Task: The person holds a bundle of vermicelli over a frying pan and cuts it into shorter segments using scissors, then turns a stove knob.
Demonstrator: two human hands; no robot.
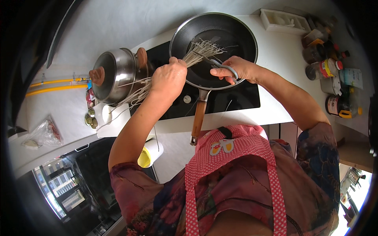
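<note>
My left hand grips a bundle of pale dried noodle strands over the left side of a dark frying pan. Loose ends of the bundle trail behind that hand to the lower left. My right hand has its fingers in the grey handles of a pair of scissors, whose blades lie at the strands above the pan. The pan rests on a black glass cooktop, its wooden handle pointing towards me. Cut pieces on the pan's bottom are too small to tell apart.
A lidded steel pot stands left of the pan. Sauce bottles and jars line the right side, below a white divided container. A plastic bag lies at far left; a white bin with a yellow inside is below the counter.
</note>
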